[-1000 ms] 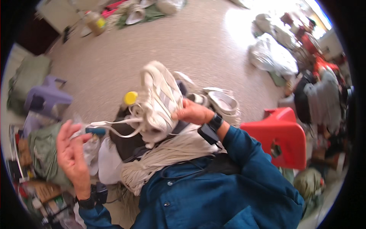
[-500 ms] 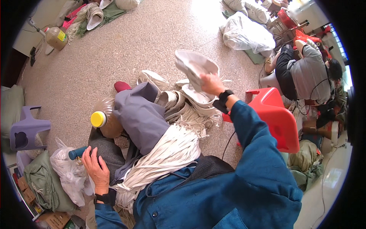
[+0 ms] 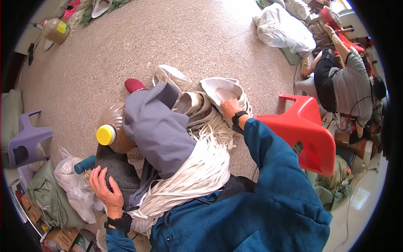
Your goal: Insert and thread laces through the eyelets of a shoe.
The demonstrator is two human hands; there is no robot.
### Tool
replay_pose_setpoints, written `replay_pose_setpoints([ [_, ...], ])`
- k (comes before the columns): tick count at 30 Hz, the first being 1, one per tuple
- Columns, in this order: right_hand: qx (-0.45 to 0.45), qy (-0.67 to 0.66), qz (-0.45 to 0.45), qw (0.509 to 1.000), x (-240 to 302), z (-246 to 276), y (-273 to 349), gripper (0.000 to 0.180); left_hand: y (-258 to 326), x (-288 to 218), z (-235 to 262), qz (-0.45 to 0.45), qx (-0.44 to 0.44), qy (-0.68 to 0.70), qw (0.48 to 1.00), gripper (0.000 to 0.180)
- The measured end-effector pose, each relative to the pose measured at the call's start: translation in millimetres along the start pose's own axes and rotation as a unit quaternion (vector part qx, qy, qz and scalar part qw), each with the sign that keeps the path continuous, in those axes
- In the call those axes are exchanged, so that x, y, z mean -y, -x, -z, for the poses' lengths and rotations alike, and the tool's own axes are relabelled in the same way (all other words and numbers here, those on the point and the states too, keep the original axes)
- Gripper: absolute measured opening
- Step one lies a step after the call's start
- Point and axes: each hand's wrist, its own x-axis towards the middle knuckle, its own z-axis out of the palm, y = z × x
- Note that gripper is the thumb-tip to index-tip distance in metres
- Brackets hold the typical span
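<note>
My right hand [image 3: 230, 108] is closed on the near edge of a white shoe upper [image 3: 222, 87], which lies on a pile of similar uppers [image 3: 197, 105] on the floor. My left hand [image 3: 105, 189] is open, fingers apart, beside my grey-clad leg [image 3: 115, 168]. Close to its fingertips is a blue-green cylinder [image 3: 85, 164], whose lower part is hard to make out. A thick bundle of white strips [image 3: 189, 180] lies across my lap, running toward the pile. Purple-grey cloth [image 3: 159, 126] covers my other knee.
A large clear jug with a yellow cap [image 3: 106, 135] stands left of the cloth. At right is a red plastic stool [image 3: 308, 130]; at left, a purple stool [image 3: 29, 138] and a white plastic bag [image 3: 75, 185]. A person [image 3: 346, 84] sits bent over at far right, near a white sack [image 3: 283, 31].
My right hand has come down with the shoe upper, from above the pile onto it. My left hand has stayed nearly in place. The person at right has stretched out an arm.
</note>
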Motion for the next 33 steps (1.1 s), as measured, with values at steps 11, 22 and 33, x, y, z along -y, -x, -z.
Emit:
replay_pose_setpoints([
  [11, 0.046, 0.02, -0.01, 0.999, -6.0, -15.4, -14.9, 0.025, 6.7, 44.4, 14.3, 0.095, -0.061, 0.213, 0.971, 0.038],
  [22, -0.018, 0.114, 0.041, 0.992, 16.9, 45.6, -20.0, 0.065, 266.9, 206.8, -61.0, 0.469, 0.141, 0.054, 0.87, 0.057],
  [33, -0.089, -0.102, 0.232, 0.963, 69.9, 125.4, -72.0, 0.029, 319.2, 223.4, -126.9, 0.611, 0.119, 0.15, 0.768, 0.076],
])
